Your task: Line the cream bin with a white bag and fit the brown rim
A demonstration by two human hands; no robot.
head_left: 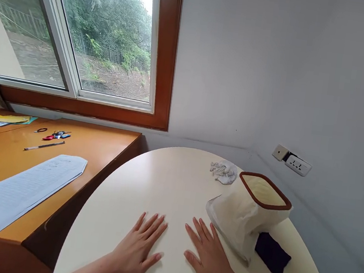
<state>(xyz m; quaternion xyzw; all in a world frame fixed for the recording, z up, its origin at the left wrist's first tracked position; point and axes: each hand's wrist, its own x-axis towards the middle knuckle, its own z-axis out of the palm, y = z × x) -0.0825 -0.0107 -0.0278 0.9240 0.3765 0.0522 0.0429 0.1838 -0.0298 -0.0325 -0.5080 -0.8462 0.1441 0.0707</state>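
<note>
Left of the brown-rimmed bin [273,207], left hand [135,252] and right hand [209,257] lie palm-down on round table [162,187], fingers spread; right is just beside bin's white liner [241,216]. Widest tabletop stretch: bin's left. Bin sits near table's right edge, dark cloth [273,254] at its near side.

Daylight fills a brown-framed sliding glass window [115,33]; below it, an orange-brown wooden desk [3,166]; right of the window, pale-grey walls [218,61].
</note>
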